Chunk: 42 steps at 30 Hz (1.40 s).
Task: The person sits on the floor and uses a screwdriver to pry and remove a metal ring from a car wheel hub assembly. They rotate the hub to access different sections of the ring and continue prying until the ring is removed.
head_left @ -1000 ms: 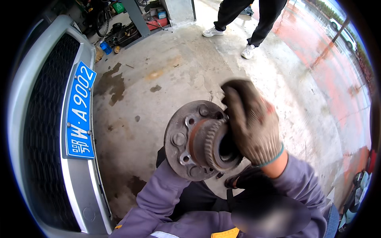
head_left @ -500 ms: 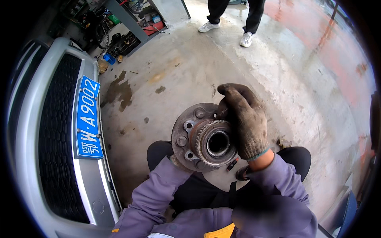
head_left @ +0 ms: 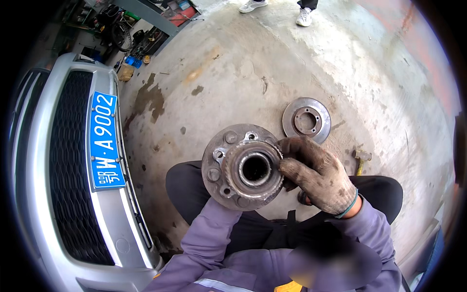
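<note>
A greasy metal wheel hub [head_left: 212, 148] is held up in front of my lap, with a round flange, bolt heads, holes and a toothed ring around its dark central bore. Over the flange's near edge my left sleeve ends. The left hand itself is hidden behind the hub, bearing it from below. My right hand [head_left: 318, 173], in a dirty knitted work glove, is closed at the hub's right side, its thumb and fingertips against the toothed ring. Beyond it, a brake disc [head_left: 323, 121] lies flat on the concrete floor.
A silver car front [head_left: 104, 214] with a black mesh grille stands close on my left. To the right of my knee lies a hammer [head_left: 361, 156] with a yellow handle. A person's white shoes [head_left: 304, 17] are at the far edge. Clutter and a bicycle wheel [head_left: 120, 36] fill the far left.
My right hand has come down and right from the hub's far rim to its right side. The hub has shifted slightly left. The brake disc and hammer now show uncovered.
</note>
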Motion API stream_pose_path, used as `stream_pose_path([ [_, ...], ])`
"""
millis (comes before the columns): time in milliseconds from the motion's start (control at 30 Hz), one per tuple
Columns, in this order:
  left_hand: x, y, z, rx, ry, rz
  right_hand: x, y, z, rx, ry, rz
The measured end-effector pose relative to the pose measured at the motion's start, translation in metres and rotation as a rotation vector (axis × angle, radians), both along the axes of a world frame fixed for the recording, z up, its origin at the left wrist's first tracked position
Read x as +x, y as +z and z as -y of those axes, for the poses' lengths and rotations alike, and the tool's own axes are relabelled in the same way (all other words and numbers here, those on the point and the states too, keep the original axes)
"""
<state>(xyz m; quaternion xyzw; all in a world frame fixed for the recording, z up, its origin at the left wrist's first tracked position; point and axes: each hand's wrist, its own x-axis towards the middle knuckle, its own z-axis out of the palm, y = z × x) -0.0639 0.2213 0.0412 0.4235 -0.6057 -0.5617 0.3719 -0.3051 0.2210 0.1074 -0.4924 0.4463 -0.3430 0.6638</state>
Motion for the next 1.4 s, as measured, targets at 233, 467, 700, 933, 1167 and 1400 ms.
stream_pose_path([
  [233,0.02,-0.016,-0.017,0.196,0.068,-0.216,0.016,-0.034,0.005,-0.046,-0.068,-0.138],
  [467,0.026,-0.022,-0.021,0.258,0.062,-0.282,0.017,-0.042,0.011,-0.312,0.015,-0.376],
  [700,0.032,-0.02,-0.022,0.278,0.051,-0.299,0.002,-0.015,0.014,-0.103,0.226,-0.15],
  [933,0.034,-0.025,-0.023,0.312,0.054,-0.293,0.001,-0.017,0.011,-0.029,0.178,-0.149],
  [1167,0.036,-0.031,-0.026,0.331,0.074,-0.319,0.007,-0.033,0.005,-0.507,0.126,-0.417],
  [1400,0.038,-0.036,-0.03,0.312,0.134,-0.353,0.007,-0.063,0.004,-0.792,-0.007,-0.207],
])
